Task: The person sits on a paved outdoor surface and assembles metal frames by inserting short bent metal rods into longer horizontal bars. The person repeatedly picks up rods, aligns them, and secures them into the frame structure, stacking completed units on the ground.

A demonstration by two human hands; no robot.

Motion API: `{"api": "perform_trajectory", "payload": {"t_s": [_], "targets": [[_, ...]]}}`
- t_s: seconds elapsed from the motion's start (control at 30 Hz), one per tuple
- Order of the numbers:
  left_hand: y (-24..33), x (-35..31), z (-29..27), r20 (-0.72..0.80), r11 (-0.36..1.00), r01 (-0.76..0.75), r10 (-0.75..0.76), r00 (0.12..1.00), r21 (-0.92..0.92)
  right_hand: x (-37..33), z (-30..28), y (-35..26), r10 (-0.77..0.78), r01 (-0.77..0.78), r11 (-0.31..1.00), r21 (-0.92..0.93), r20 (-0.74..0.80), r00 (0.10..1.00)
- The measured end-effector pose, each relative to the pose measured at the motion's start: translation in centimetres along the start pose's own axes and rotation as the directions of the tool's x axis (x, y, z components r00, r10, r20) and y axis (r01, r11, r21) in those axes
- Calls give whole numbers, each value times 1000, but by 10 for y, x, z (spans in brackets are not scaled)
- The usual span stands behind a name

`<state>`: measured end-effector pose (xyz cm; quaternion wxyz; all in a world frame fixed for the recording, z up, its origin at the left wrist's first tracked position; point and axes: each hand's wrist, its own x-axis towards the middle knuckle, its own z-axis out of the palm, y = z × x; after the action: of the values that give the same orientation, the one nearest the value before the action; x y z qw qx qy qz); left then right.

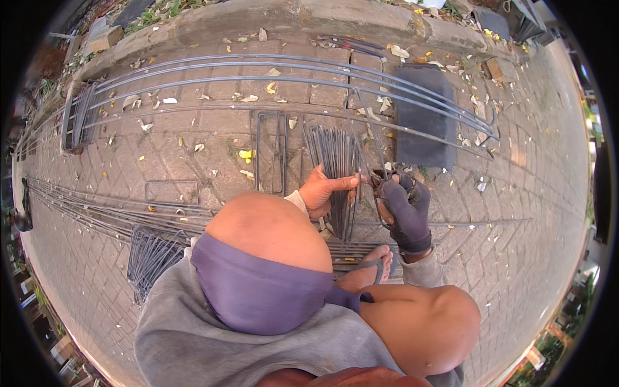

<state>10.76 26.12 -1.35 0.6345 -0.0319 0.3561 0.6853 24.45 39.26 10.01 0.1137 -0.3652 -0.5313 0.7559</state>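
A thick bundle of rectangular rebar stirrups (334, 155) stands on edge in front of my knees. My bare left hand (322, 192) grips its near side, the thumb stretched across the bars. In a dark, worn glove, my right hand (407, 209) is closed around one single stirrup (369, 129), which leans beside the bundle's right side. The fingers hide part of that stirrup, and I cannot make out the small dark shape at their tips. Just left of the bundle, a few loose stirrups (284, 151) lie on the paving.
Long bent steel bars (258, 59) stretch across the far side, over a dark flat sheet (422, 97). More stirrups (80, 116) stand at the far left, and another heap (153, 255) beside my left knee. Straight rods (97, 209) lie at left. A concrete kerb (232, 24) bounds the paving.
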Motion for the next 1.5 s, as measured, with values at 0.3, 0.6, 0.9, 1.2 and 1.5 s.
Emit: {"api": "perform_trajectory", "payload": {"t_s": [0.3,0.6,0.9,1.2,1.5], "targets": [[-15,-12,-1,3,996,88,-88,996,-9,-19,-12,-30,-141,44,897,441,191,971],[-16,-16,5,106,995,59,-68,992,83,-21,-31,-49,-135,141,902,408,-43,990],[-17,-15,13,136,996,52,-62,989,76,-30,-61,-72,-20,45,782,622,-47,999],[-18,-15,19,111,993,-26,14,994,116,-26,-50,-71,61,-81,823,563,54,997],[-1,-9,9,-34,979,-205,205,978,3,-28,-51,-70,-109,-89,732,675,245,963]]}}
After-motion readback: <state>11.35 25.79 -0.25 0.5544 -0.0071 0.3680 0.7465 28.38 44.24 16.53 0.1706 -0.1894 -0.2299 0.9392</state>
